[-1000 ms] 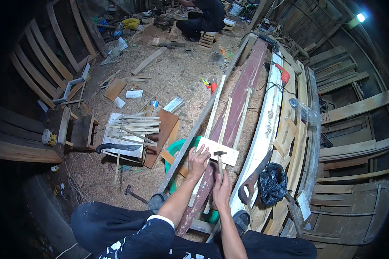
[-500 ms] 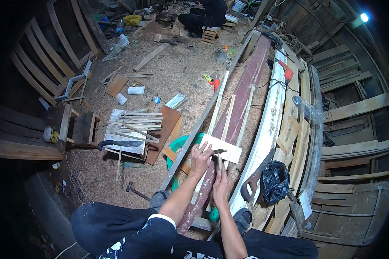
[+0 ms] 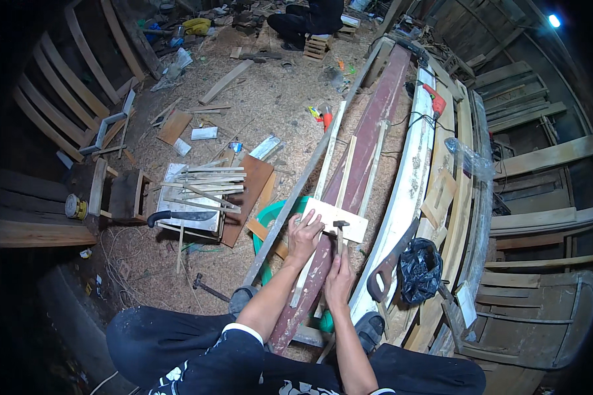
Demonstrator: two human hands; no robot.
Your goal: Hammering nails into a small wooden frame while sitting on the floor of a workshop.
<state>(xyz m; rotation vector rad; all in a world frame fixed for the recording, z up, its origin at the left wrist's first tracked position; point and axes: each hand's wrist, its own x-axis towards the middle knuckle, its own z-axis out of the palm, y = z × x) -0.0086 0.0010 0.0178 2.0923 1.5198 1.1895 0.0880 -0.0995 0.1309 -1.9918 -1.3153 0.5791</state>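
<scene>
Shifted slightly rightward since half a second earlier, the head of a hammer (image 3: pixel 341 224) is now seen farther from the fingers of the left hand (image 3: pixel 303 238), over a pale board (image 3: pixel 331 213). Its handle is gripped in the closed right hand (image 3: pixel 339 280), the nearer of the two hands, with the long axis pointed forward from the fist and the forearm extended from below. The left hand is laid on the board's left part, fingers bent; whether anything is pinched beneath them, or whether wood is touched by the hammer, cannot be told from this height. The board is set crosswise over pale strips (image 3: pixel 330 151) and a maroon plank (image 3: pixel 385 92). To the left, a green basin (image 3: pixel 280 209) is partly hidden; to the right, a saw (image 3: pixel 396 253) is seen beside a black plastic bag (image 3: pixel 420 270). Farther off, a co-worker (image 3: pixel 303 26) is partly cropped by the upper edge.
</scene>
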